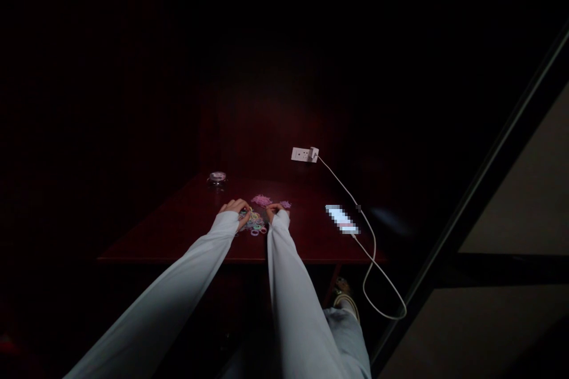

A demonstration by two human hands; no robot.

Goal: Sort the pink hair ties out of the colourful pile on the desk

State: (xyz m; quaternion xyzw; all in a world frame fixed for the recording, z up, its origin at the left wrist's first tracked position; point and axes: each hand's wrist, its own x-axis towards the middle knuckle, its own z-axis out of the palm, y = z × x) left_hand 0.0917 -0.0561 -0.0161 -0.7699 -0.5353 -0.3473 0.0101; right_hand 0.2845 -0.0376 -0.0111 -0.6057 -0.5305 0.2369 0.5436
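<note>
Both my arms, in pale long sleeves, reach out over a dark red table (178, 231). My left hand (235, 207) rests with curled fingers at the left edge of a heap of small coloured rings (255, 224). My right hand (274, 210) is curled at the heap's right edge, fingers pinched downward. A small pile of pink rings (261, 199) lies just beyond the hands, and a smaller purple clump (285, 204) sits by the right hand. What the fingers hold is too small and dark to make out.
A round clear container (217, 177) stands at the table's far edge. A lit phone (342, 218) lies to the right, its white cable (373, 249) looping off the table up to a wall socket (304, 154). The room is very dark.
</note>
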